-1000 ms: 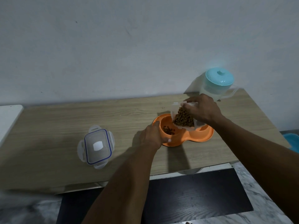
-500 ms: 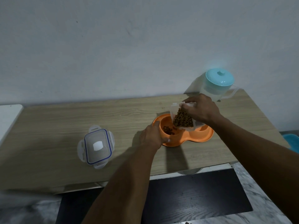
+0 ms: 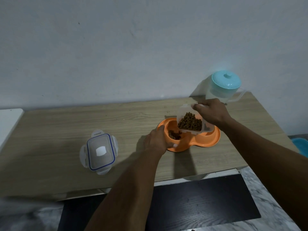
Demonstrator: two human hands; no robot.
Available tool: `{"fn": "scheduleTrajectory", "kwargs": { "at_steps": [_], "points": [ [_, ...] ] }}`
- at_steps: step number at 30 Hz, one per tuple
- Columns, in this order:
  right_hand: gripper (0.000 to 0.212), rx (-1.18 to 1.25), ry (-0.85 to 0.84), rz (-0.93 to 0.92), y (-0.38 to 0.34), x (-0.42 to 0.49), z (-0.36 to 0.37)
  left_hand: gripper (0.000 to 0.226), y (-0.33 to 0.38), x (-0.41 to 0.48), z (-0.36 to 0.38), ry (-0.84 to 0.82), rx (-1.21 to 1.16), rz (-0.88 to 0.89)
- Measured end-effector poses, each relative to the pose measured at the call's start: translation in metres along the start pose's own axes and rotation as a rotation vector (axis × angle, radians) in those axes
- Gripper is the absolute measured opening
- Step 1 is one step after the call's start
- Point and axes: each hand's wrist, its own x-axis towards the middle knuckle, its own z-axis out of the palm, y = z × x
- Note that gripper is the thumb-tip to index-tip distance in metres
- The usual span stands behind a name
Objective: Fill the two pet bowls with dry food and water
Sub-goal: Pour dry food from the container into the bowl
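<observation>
The right hand (image 3: pixel 211 111) gripped a clear tub of kibble (image 3: pixel 184 113), tipped over the nine-o'clock well of the orange double bowl (image 3: pixel 215 139) on the table (image 3: pixel 66 127) and hiding most of the three-o'clock well, while the left hand (image 3: pixel 157 140), fingers curled, held the rim at eight o'clock.

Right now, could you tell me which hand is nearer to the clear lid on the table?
Left. The left hand grips the orange bowl, right of the lid; the right hand holds the food container farther right.
</observation>
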Motion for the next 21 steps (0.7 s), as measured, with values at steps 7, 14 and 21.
{"fn": "scheduleTrajectory", "kwargs": {
  "at_steps": [7,14,21],
  "points": [
    [0.025,0.378,0.062,0.213,0.017,-0.001,-0.003,0.088,-0.001,0.003,0.001,-0.005,-0.034,0.011],
    [0.039,0.766,-0.005,0.43,0.037,-0.023,0.015,0.087,0.0,0.003,0.003,0.007,-0.047,-0.007],
    [0.037,1.18,-0.144,0.5,0.047,-0.043,0.044,0.087,0.003,0.0,0.002,0.012,-0.058,-0.026]
  ]
}}
